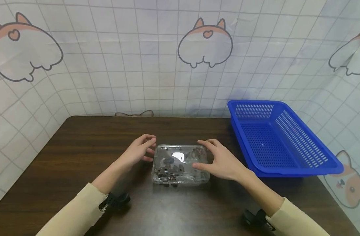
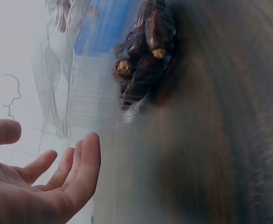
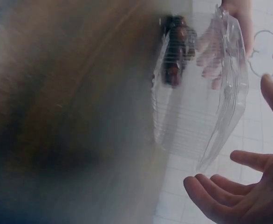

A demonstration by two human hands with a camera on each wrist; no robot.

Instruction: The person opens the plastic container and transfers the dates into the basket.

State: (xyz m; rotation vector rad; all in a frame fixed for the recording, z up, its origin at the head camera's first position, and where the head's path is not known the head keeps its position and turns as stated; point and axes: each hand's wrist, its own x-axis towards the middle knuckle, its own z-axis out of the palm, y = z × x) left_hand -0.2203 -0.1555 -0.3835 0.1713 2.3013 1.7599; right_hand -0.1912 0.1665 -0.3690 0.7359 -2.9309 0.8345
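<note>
A clear plastic clamshell box lies on the dark wooden table, its lid down. Through its walls show several dark brown wrinkled fruits that look like dates, bunched toward one side. My left hand is just left of the box, its fingers loosely bent and holding nothing. On the other side, my right hand has its thumb and fingers spread around the box's right end. In the right wrist view those fingers appear apart from the plastic.
A blue perforated plastic basket stands at the table's right side, beyond my right hand. Behind the table hangs a white gridded wall covering with corgi drawings. Dark straps circle both wrists.
</note>
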